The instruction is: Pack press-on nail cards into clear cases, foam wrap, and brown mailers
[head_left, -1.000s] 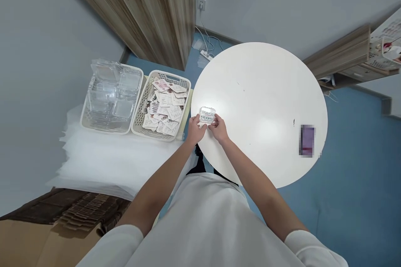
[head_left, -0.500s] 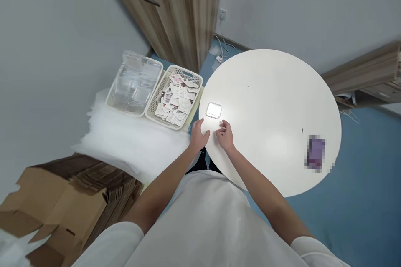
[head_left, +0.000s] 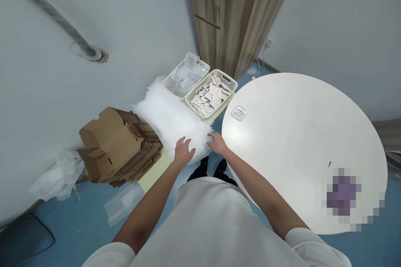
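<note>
My left hand [head_left: 184, 150] lies with fingers spread on the near end of a stack of white foam sheets [head_left: 166, 119]. My right hand [head_left: 216, 143] rests at the same stack's near right corner, fingers extended, holding nothing that I can see. A small clear plastic case [head_left: 239, 113] with printed contents lies alone on the round white table [head_left: 300, 133], near its left edge and well beyond both hands.
Two white baskets stand past the foam: one with clear plastic cases [head_left: 186, 74], one with printed cards [head_left: 211, 93]. Flattened cardboard boxes [head_left: 119, 146] lie left of the foam. A wooden cabinet [head_left: 233, 21] stands behind. A blurred purple object [head_left: 343, 194] sits on the table's right.
Both hands let go of the small clear case, left it on the table, and moved left onto the foam sheet stack. The view swung left and down.
</note>
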`<state>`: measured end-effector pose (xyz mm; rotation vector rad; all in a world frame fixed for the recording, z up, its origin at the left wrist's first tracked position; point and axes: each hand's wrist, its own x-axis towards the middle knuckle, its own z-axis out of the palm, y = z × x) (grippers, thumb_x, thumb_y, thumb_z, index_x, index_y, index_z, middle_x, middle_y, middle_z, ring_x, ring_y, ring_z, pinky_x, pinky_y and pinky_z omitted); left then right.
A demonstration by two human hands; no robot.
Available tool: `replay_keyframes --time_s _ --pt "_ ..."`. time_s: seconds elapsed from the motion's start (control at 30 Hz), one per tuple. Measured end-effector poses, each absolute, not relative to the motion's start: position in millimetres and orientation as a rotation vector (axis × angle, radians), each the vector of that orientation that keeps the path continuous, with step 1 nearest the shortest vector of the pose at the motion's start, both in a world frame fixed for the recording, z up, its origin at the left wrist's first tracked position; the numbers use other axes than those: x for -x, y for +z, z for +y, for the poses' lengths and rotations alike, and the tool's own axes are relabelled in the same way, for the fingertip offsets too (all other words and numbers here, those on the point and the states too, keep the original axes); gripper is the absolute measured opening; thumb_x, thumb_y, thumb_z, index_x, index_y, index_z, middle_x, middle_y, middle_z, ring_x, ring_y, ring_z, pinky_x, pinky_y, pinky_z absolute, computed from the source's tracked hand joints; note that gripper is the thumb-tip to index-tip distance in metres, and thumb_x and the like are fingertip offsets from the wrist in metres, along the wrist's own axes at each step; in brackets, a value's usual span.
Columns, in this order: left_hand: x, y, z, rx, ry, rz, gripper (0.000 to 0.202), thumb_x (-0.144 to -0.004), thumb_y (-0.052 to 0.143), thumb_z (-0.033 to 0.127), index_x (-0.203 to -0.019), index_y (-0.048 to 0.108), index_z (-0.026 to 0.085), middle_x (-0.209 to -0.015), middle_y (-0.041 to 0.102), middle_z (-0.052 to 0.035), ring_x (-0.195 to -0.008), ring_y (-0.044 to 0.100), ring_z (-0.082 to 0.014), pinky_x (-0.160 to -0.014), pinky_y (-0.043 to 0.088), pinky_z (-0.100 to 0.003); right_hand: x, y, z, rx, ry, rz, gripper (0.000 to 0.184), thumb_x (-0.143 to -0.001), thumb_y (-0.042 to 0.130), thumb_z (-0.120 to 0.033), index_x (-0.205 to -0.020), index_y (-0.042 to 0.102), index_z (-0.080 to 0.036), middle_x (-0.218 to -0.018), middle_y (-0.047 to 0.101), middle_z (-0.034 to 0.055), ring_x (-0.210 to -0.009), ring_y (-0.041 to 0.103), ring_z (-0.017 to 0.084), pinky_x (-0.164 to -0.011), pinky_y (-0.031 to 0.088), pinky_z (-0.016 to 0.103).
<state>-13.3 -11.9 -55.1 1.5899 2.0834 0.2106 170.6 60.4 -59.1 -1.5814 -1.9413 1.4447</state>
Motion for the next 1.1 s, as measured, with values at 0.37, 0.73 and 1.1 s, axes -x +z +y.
replay_keyframes --time_s 0.37,0.73,1.1 --pt "66 -60 3 -1.451 0.3 1.916 0.063 -0.069 0.056 0.035 -0.125 0.036 0.012 -0.14 0.019 -0.0183 -0.13 0.015 -0.0307 -0.101 0.022 -0.042 -88 -49 98 1.376 1.281 -2.302 0.047 -0.069 0.061 -0.027 -0.114 0.05 -0.021 -0.13 0.034 0.0106 -0.121 0.034 0.024 -0.096 0.032 0.038" --pt "89 -78 0 -1.192 0.374 1.794 0.072 -0.066 0.06 0.036 -0.128 0.03 0.016 -0.142 0.018 -0.0155 -0.131 0.013 -0.0286 -0.103 0.019 -0.041 -36 -68 104 1.624 1.363 -2.043 0.053 -0.066 0.062 -0.022 -0.116 0.047 -0.021 -0.127 0.04 0.0095 -0.112 0.044 0.023 -0.091 0.037 0.037" --pt "82 -70 3 -1.139 0.585 1.766 0.072 -0.072 0.056 0.03 -0.133 0.019 0.017 -0.136 0.029 -0.0139 -0.126 0.026 -0.0262 -0.101 0.025 -0.04 -18 -45 116 1.634 1.29 -1.841 0.049 -0.068 0.039 -0.006 -0.114 0.049 -0.021 -0.115 0.055 0.0038 -0.087 0.057 0.014 -0.078 0.047 0.031"
